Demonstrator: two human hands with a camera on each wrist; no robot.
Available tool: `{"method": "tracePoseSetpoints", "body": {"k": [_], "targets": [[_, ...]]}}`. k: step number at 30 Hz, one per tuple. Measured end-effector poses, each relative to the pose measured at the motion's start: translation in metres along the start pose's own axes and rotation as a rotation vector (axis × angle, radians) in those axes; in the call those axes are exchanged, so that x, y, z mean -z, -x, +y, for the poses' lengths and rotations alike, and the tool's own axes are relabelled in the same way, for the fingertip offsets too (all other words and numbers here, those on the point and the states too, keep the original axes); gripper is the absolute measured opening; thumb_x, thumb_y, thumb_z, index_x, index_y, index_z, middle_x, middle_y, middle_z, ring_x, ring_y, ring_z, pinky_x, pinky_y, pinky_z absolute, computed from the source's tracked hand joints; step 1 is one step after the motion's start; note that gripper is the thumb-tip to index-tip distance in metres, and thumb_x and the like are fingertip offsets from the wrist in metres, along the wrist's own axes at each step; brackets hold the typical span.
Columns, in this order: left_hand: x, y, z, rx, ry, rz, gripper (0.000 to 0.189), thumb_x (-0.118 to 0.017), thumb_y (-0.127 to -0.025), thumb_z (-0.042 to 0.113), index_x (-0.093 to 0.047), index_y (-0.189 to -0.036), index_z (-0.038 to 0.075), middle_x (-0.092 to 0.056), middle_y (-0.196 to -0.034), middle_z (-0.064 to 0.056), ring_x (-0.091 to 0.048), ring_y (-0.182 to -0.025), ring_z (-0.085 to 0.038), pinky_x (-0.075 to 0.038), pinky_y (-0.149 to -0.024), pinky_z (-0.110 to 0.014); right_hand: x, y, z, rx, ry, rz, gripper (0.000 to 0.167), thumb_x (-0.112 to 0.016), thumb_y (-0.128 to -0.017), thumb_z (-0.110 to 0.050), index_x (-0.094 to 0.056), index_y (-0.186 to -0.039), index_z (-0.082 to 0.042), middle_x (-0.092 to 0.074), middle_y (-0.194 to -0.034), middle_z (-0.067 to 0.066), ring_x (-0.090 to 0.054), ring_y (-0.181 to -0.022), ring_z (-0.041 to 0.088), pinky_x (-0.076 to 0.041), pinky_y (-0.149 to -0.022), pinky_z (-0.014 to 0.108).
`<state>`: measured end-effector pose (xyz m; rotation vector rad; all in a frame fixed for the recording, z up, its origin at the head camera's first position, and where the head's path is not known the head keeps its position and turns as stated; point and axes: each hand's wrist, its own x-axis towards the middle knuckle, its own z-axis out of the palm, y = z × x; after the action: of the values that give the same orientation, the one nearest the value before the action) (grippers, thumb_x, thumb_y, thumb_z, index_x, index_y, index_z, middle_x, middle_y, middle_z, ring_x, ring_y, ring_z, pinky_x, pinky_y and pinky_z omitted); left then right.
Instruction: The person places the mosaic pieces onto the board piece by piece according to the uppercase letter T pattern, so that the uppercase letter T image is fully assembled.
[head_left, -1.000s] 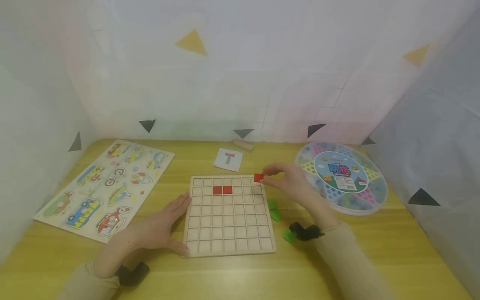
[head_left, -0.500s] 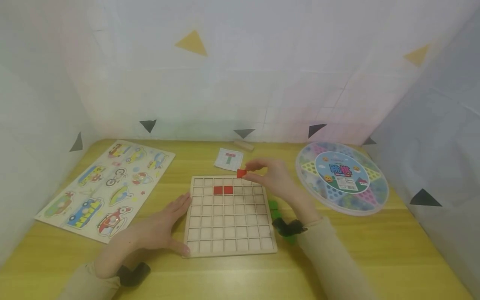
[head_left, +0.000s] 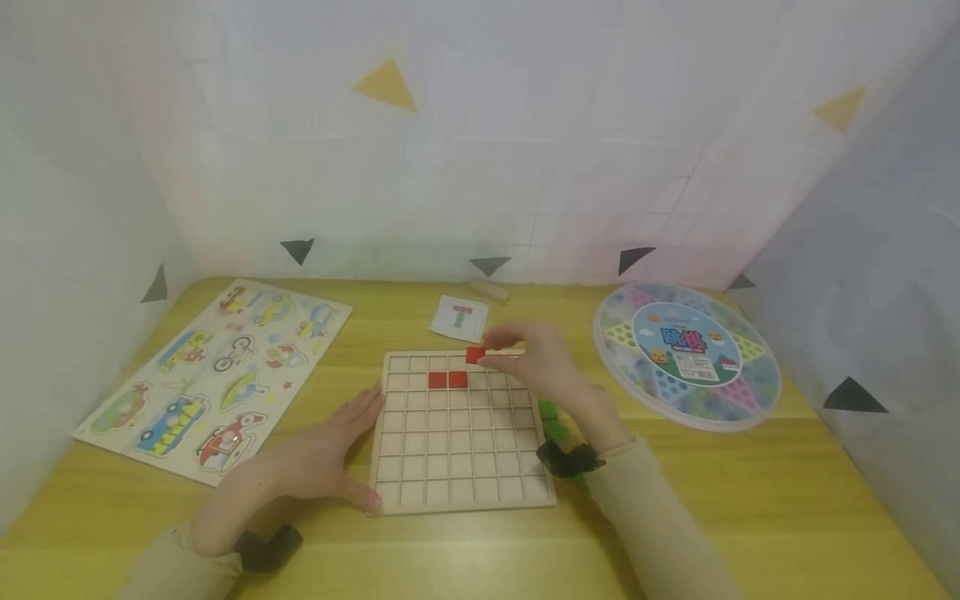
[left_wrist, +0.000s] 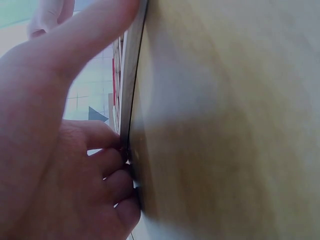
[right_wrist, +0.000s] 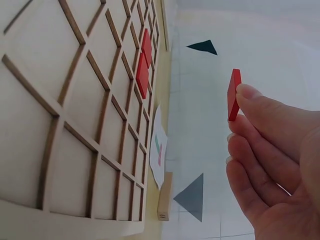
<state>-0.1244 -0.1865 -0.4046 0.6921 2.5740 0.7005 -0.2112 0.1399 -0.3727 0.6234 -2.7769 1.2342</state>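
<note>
My right hand (head_left: 543, 362) pinches a small red square tile (head_left: 476, 356) between thumb and fingertips, above the far edge of the wooden grid board (head_left: 461, 442). In the right wrist view that tile (right_wrist: 234, 95) is tilted on edge, with air between it and the board's grid (right_wrist: 75, 105). Two red tiles (head_left: 447, 380) lie side by side in the second row from the back. Along the board's left side rests my left hand (head_left: 311, 458), its thumb at the near corner and its fingertips against the edge (left_wrist: 131, 75).
Beyond the board lie a card with a red and green T pattern (head_left: 459, 318) and a wooden block (head_left: 490, 290). Green tiles (head_left: 549, 410) sit right of the board, partly under my right wrist. A picture puzzle (head_left: 262, 407) is at left, a round board game (head_left: 757, 367) at right.
My right hand has carried the red tile left from the board's far right corner, then slightly down toward the back rows. The left hand stays in place.
</note>
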Motion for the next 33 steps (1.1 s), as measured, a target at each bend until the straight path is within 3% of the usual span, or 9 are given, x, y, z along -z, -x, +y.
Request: {"method": "tracePoseSetpoints", "body": {"k": [25, 33], "targets": [[0.0007, 0.0008, 0.0014, -0.013, 0.006, 0.002, 0.133, -0.081, -0.064, 0.068, -0.013, -0.16, 0.005, -0.001, -0.169, -0.013, -0.007, -0.152, -0.043, -0.02, -0.12, -0.06, -0.0075, 0.0006, 0.0062, -0.04, -0.017, -0.048, 0.032, -0.083, -0.083, -0.024, -0.074, -0.109, -0.008, -0.074, -0.102, -0.001, -0.067, -0.099, 0.019, -0.057, -0.089, 0.04], [0.0012, 0.0012, 0.0016, -0.007, 0.007, -0.001, 0.133, -0.081, -0.065, 0.068, -0.013, -0.16, 0.005, -0.001, -0.169, -0.014, -0.007, -0.153, -0.042, -0.02, -0.12, -0.06, -0.0103, 0.0006, 0.0069, -0.074, -0.045, -0.077, 0.03, -0.083, -0.083, -0.026, -0.074, -0.108, -0.013, -0.074, -0.102, -0.004, -0.067, -0.101, 0.019, -0.056, -0.089, 0.039]]}}
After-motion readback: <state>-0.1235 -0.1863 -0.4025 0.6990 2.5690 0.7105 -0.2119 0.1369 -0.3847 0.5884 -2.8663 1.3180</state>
